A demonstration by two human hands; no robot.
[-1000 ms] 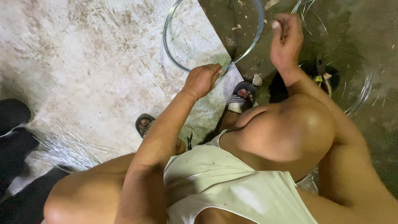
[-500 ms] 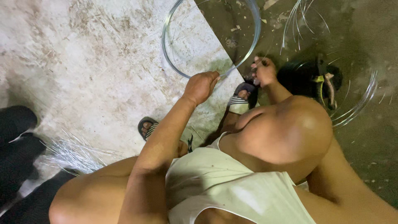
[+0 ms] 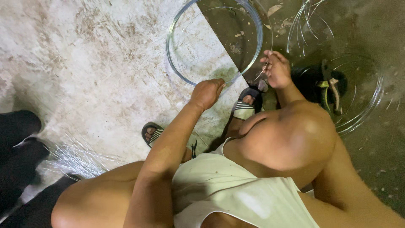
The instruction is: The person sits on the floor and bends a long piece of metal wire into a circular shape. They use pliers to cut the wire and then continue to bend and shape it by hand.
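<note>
Underfoot, the concrete floor (image 3: 84, 63) spreads pale and scuffed on one side and dark on the other. Next in size, a coil of shiny wire (image 3: 213, 42) lies as a ring across that pale-dark edge, just ahead of the person's sandalled feet. A second, looser wire coil (image 3: 358, 105) lies on the dark part to the right, with pliers (image 3: 331, 90) resting inside it. A bundle of cut wire pieces (image 3: 80, 158) lies beside the left knee. The left hand (image 3: 207, 93) is curled into a fist at the near rim of the ring; whether it grips the wire I cannot tell. The right hand (image 3: 276, 69) is raised just right of the ring, its fingers pinching a short thin wire strand (image 3: 263, 72).
</note>
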